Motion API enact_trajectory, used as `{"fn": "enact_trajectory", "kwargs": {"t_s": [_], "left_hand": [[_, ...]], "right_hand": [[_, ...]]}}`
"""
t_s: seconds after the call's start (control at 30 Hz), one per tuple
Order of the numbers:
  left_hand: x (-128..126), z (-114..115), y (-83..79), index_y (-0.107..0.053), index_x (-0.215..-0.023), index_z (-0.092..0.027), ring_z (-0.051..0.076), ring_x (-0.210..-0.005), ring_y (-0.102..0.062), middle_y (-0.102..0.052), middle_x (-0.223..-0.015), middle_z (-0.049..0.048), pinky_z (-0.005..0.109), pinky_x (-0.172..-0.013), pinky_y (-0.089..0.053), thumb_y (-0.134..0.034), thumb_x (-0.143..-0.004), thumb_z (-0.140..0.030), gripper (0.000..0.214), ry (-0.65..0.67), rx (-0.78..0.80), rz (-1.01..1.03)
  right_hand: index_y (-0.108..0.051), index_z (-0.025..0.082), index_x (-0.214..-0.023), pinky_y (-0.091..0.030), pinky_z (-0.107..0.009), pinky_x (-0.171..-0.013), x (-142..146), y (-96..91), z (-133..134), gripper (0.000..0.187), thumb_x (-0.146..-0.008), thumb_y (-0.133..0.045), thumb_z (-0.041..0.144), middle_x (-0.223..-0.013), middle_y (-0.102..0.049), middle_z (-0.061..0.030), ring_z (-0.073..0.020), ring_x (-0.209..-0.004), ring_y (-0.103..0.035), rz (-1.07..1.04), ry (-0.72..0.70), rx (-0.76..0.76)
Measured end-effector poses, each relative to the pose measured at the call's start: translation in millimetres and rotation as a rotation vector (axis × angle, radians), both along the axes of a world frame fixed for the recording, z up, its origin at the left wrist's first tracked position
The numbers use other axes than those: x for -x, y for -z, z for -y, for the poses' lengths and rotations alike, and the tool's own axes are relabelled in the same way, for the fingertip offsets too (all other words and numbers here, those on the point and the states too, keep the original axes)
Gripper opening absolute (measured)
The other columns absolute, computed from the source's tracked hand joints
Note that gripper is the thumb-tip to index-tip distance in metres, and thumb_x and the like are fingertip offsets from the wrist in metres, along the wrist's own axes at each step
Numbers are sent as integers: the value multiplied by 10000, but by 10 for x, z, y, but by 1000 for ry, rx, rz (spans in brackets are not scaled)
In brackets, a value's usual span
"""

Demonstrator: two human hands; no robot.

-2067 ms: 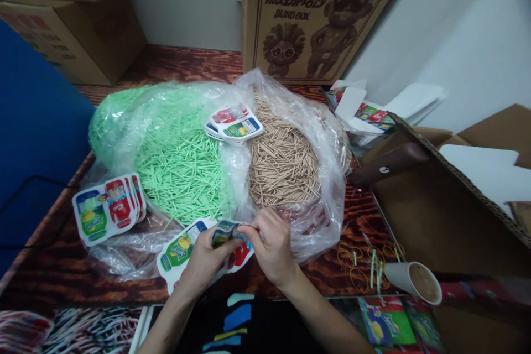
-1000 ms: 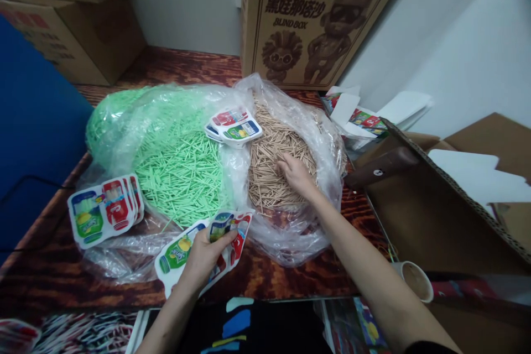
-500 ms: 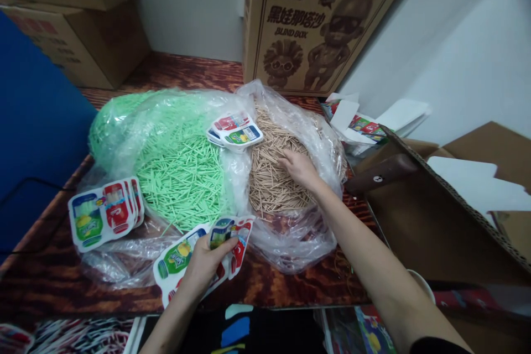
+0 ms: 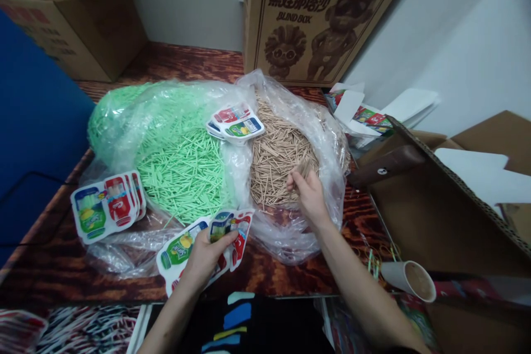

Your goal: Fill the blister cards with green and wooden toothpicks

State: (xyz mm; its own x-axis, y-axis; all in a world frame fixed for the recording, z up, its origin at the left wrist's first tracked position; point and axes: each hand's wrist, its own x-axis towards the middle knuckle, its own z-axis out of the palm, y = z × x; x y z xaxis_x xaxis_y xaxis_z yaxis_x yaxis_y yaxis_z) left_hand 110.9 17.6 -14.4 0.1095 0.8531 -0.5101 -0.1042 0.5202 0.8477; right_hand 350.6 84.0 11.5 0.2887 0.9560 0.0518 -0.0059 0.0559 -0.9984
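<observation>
My left hand (image 4: pixel 209 254) grips several printed cards (image 4: pixel 178 254) with green and red bottle pictures, fanned out near the table's front edge. Over the open plastic bag of tan sticks (image 4: pixel 274 160), my right hand (image 4: pixel 309 191) pinches a small bunch of tan sticks (image 4: pixel 305 168). To the left lies a clear bag of light green sticks (image 4: pixel 182 177). A few cards (image 4: pixel 236 123) rest on top, between the two bags. Another fanned stack of cards (image 4: pixel 108 204) sits at the left on the plastic, with pale sticks showing in its windows.
A large brown carton (image 4: pixel 319 22) stands at the back, and more cartons (image 4: pixel 78 27) are stacked back left. On the right are an open cardboard box (image 4: pixel 448 221), a paper cup (image 4: pixel 409 281) lying tilted, and printed packaging (image 4: pixel 365 116). A blue panel (image 4: pixel 37 105) borders the left.
My right hand has drawn back towards me from the tan pile, its fingers now closed on a bunch of sticks. My left hand keeps its hold on the cards. The view has shifted slightly.
</observation>
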Motion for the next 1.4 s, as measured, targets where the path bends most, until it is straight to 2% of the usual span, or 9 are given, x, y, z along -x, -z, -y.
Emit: {"fn": "enact_trajectory", "kwargs": {"t_s": [0.13, 0.27, 0.4, 0.53, 0.7, 0.87, 1.07, 1.17, 1.4], "left_hand": [[-12, -25, -8, -714, -834, -124, 164, -593, -635, -712, -671, 18, 249, -589, -496, -782, -638, -366, 319, 24, 28, -6], [-25, -45, -10, -731, -851, -129, 192, -682, -667, -742, -768, 43, 262, -654, -514, -782, -633, -360, 322, 32, -2, -5], [-27, -25, -6, -732, -871, -136, 200, -698, -676, -749, -792, 50, 274, -671, -522, -780, -632, -364, 334, 17, -11, 0], [-29, 3, -1, -724, -864, -132, 195, -655, -667, -738, -731, 37, 263, -617, -513, -792, -615, -358, 343, -3, -2, -7], [-30, -10, 7, -723, -864, -132, 191, -678, -670, -746, -777, 42, 263, -642, -514, -786, -631, -346, 323, 2, 3, 13], [-23, -32, 9, -731, -873, -139, 190, -701, -676, -754, -805, 45, 268, -681, -520, -780, -651, -336, 301, 24, 13, 13], [-36, -30, -9, -733, -876, -138, 194, -729, -678, -755, -813, 47, 267, -702, -519, -784, -647, -326, 301, 10, 10, 32], [-28, -21, -9, -734, -867, -143, 192, -738, -677, -754, -815, 39, 267, -716, -518, -785, -642, -319, 290, -7, 1, 35], [-186, -121, -191, -738, -834, -146, 189, -717, -676, -751, -785, 34, 273, -722, -516, -779, -644, -286, 239, 19, -84, 103]], "right_hand": [[-518, 202, -899, -470, -285, -739, 228, 331, 489, 87, -871, -518, 284, -785, -597, 2, -136, -749, -566, 108, 49, -33], [-477, 200, -1107, -480, -284, -701, 335, 535, 614, 227, -895, -466, 282, -826, -599, -3, -135, -704, -573, 39, 22, 28], [-518, 201, -971, -471, -269, -689, 299, 469, 546, 118, -898, -454, 269, -767, -583, 8, -125, -648, -552, 97, 10, -1], [-533, 201, -894, -462, -305, -811, 258, 448, 547, 95, -896, -466, 268, -950, -623, -48, -151, -833, -596, 169, 15, -58], [-482, 200, -1122, -468, -296, -734, 279, 646, 605, 253, -878, -490, 265, -799, -625, 0, -147, -717, -576, 50, -7, 27], [-547, 193, -926, -455, -276, -691, 262, 642, 596, 113, -860, -513, 279, -773, -620, -7, -148, -705, -563, 1, -32, 69], [-570, 190, -837, -431, -286, -743, 248, 560, 604, 74, -819, -551, 259, -778, -618, -6, -170, -780, -577, 203, -96, 135], [-561, 192, -834, -426, -274, -718, 254, 560, 602, 97, -842, -514, 276, -717, -605, 7, -159, -719, -568, 205, -96, 158], [-569, 206, -873, -437, -262, -696, 266, 487, 629, 134, -888, -498, 318, -713, -604, 3, -159, -706, -571, 171, -196, 107]]}}
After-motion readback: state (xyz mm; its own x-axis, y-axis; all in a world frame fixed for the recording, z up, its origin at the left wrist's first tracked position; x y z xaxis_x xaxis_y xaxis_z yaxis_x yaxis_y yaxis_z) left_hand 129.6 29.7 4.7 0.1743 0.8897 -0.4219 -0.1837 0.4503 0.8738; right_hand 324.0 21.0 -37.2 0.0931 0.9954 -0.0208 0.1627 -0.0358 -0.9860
